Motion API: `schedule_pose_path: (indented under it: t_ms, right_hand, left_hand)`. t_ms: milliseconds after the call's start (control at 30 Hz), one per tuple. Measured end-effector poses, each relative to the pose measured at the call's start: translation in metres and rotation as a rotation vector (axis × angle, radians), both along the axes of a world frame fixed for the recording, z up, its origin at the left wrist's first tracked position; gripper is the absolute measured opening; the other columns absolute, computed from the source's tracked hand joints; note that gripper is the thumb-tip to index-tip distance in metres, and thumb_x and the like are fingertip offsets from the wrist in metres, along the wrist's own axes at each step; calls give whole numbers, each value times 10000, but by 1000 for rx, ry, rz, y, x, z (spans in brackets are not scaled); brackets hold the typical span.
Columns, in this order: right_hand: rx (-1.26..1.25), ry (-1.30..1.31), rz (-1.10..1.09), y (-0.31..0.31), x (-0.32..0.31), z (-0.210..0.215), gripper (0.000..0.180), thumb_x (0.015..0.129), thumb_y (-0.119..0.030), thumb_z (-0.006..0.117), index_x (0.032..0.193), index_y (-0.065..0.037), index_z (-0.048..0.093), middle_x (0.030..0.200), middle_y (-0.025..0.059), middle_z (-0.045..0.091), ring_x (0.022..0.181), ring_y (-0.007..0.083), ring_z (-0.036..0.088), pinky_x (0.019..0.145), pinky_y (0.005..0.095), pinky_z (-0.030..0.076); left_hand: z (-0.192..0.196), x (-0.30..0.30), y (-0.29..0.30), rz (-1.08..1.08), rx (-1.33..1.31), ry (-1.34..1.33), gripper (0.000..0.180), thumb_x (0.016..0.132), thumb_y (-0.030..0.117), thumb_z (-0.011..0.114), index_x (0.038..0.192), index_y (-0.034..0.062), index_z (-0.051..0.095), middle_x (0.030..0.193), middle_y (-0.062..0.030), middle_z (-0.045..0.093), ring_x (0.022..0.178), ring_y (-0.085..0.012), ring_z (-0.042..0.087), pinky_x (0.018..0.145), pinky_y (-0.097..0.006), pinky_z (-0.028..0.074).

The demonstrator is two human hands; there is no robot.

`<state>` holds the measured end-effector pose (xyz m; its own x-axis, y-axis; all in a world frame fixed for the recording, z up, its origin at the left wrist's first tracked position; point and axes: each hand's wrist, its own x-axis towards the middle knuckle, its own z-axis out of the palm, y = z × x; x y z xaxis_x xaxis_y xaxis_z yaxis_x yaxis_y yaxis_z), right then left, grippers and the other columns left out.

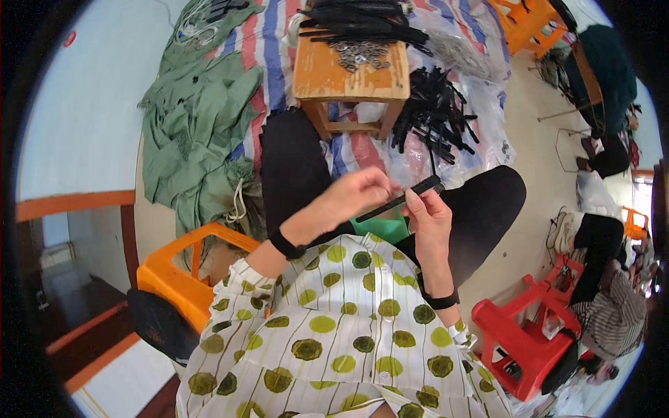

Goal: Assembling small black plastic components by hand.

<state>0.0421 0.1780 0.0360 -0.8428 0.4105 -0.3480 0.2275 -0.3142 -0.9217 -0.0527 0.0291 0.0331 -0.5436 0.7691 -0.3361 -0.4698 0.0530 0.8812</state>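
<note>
My right hand (pixel 429 217) grips a short black strap (pixel 383 207) between thumb and fingers, and the strap slants down to the left above my lap. Close beside it, my left hand (pixel 362 191) has its fingers pinched together near the strap's middle. Whatever is between those fingers is too small to make out. In front of my knees stands a wooden stool (pixel 352 83) bearing a bundle of long black straps (pixel 362 21) and a heap of small metal pieces (pixel 358 56). A pile of black straps (pixel 432 115) lies on the floor to its right. Something green (pixel 380 227) shows below my hands.
Green cloth (pixel 202 125) lies crumpled at the left on a striped sheet (pixel 268 42). An orange plastic stool (pixel 174 261) is by my left side, a red one (pixel 523 331) by my right. Clear plastic (pixel 481 143) lies by the strap pile. Other people sit at the far right.
</note>
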Motion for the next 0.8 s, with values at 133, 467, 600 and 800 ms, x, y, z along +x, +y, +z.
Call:
schedule_pose_path:
  t_ms: [133,467,600,800]
  right_hand:
    - [183,-75,90,-3,4,-13,247,839,-158,623,653,-23,531,613,-33,525,563,40,455,515,193,356]
    - [243,59,239,-24,7,0,131,878,-104,548,950,2,578,802,6,574,724,63,516,664,195,422]
    - [387,-3,180,-25,6,8,122,868,-80,562,915,32,577,831,25,591,734,76,548,664,202,441]
    - [-170,58,133,-12,9,-8,126,906,-128,517,874,-8,540,782,14,544,687,82,501,626,222,417]
  left_hand:
    - [-15,28,-3,-85,51,100,71,868,85,527,880,35,478,792,7,483,712,-65,467,645,-210,415]
    - [-6,41,-7,346,-79,262,72,817,65,567,846,10,531,709,10,530,629,-46,472,541,-208,395]
    - [-9,46,-1,398,-66,358,80,795,62,569,845,1,557,698,-38,582,617,-80,558,557,-248,455]
    - [-5,43,0,361,116,105,98,807,65,544,845,-25,554,687,-49,586,596,-95,565,527,-243,456]
